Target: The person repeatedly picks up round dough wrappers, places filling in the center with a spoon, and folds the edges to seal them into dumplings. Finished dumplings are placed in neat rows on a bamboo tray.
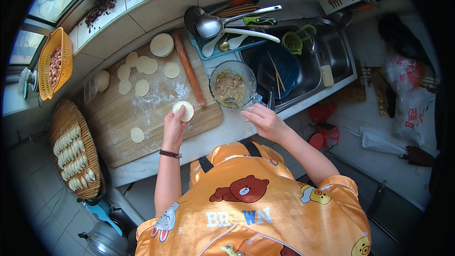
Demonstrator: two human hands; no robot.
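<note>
My left hand holds a round dough wrapper above the front of the wooden board, the thumb lying across it. My right hand pinches the handle of a metal spoon, whose bowl rests in minced filling. A clear glass bowl contains this filling, standing between the board and the sink. Beyond my left hand, a wooden rolling pin lies on the board near loose flour. Several flat wrappers are spread there, and a stack of wrappers sits at the back.
Rows of dumplings lie on a woven round tray at left. A blue tray carries ladles and other utensils. The sink holds a dark blue basin with chopsticks. A yellow basket of peanuts stands by the window.
</note>
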